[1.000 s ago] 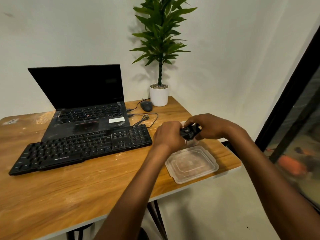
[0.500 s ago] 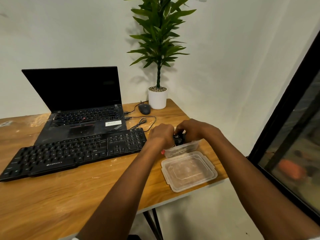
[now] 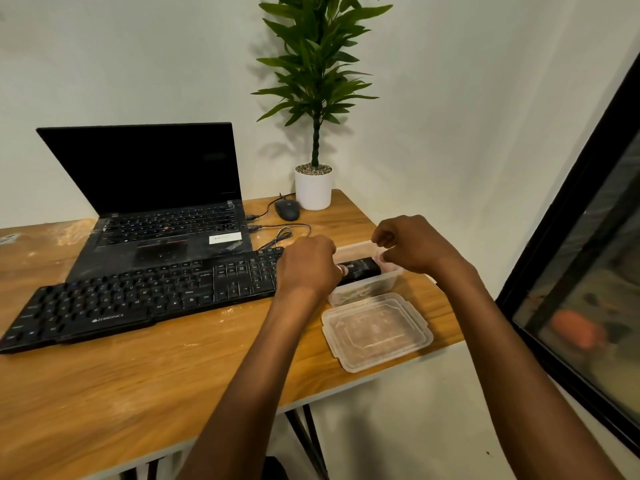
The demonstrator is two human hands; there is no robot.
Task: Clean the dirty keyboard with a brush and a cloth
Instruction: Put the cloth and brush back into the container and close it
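The keyboard (image 3: 138, 299) apparently yet to be cleaned, the left hand (image 3: 308, 268) grips a black tool (image 3: 362, 266) across an open plastic tub (image 3: 367, 289), the right hand (image 3: 415, 247) curled alongside, its hold unclear.

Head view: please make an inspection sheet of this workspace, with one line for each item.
Surface: wooden table, with pale dusty smears.
Job's things: black keyboard with pale specks; black tool lying across the open clear container; no cloth seen.
Clutter: clear lid, open laptop, mouse, potted plant.
Hands: left hand grips the tool's end by the keyboard; right hand is curled over the other end, contact unclear.
Cables: thin black cables behind the keyboard, plugged into the laptop's side.
Surroundings: white wall; dark-framed window at the right.
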